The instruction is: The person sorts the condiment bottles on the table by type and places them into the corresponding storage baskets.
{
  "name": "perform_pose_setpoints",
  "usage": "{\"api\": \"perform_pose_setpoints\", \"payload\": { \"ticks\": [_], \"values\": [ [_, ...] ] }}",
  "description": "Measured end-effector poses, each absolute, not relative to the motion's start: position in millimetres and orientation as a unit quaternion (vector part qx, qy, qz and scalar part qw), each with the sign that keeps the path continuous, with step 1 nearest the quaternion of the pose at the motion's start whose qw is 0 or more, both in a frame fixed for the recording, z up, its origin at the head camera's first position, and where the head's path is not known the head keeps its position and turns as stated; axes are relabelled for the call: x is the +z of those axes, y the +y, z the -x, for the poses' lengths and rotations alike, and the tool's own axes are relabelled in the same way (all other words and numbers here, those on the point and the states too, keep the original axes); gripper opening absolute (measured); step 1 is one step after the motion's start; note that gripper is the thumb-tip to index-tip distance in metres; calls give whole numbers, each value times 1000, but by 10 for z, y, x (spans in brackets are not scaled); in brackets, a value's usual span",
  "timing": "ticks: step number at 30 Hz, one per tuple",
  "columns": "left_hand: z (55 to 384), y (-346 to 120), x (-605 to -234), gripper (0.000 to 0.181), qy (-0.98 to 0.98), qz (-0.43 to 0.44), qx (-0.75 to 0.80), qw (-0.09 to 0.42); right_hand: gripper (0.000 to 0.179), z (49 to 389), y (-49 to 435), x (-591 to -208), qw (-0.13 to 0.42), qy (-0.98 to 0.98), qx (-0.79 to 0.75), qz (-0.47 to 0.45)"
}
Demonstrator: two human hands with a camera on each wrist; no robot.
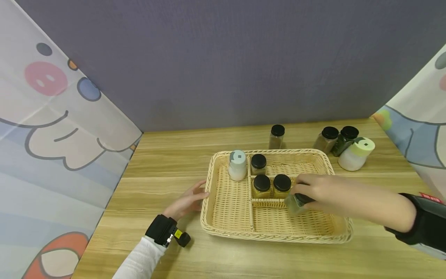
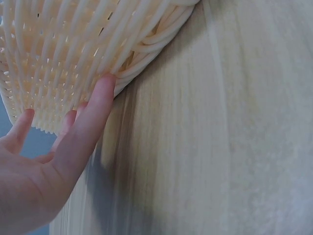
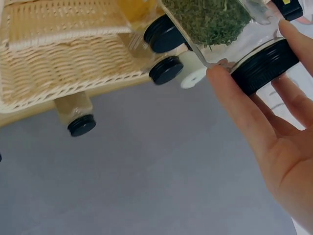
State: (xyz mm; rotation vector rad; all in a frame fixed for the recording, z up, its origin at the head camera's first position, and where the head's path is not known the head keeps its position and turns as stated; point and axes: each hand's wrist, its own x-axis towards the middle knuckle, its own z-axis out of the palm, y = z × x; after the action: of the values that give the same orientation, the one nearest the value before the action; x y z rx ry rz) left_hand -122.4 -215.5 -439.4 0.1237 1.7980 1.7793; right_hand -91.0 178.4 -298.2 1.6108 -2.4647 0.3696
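My right hand (image 1: 315,190) grips a clear jar of dried green herbs (image 3: 210,22) by its black lid, tilted, over the front right compartment of a wicker basket (image 1: 275,235). Against the basket's left side rests my left hand (image 1: 186,202), its fingers fairly straight; the left wrist view shows a fingertip on the weave (image 2: 54,63). Just left of the held jar, two black-lidded jars with yellow contents (image 1: 261,188) stand side by side in the middle compartment. Behind them is another black-lidded jar (image 1: 258,166). A white bottle with a pale blue top (image 1: 237,166) occupies the left compartment.
Behind the basket stands a black-lidded jar (image 1: 276,137). At the back right are a brownish jar (image 1: 325,141), a dark jar (image 1: 344,141) and a white bottle with a yellow-green top (image 1: 355,154). A grey wall (image 1: 223,77) borders the wooden table (image 1: 167,162).
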Motion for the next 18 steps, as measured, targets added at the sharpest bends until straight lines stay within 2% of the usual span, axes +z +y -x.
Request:
{"api": "perform_pose_setpoints", "payload": {
  "ticks": [8,18],
  "values": [
    [1227,-2154,-4391,55,680,-45,669,298,38,891,1628,-3078,120,-802,129,-571],
    [1220,-2152,-4402,55,677,-41,670,302,42,821,1482,-3146,111,-802,97,-579]
  ]
}}
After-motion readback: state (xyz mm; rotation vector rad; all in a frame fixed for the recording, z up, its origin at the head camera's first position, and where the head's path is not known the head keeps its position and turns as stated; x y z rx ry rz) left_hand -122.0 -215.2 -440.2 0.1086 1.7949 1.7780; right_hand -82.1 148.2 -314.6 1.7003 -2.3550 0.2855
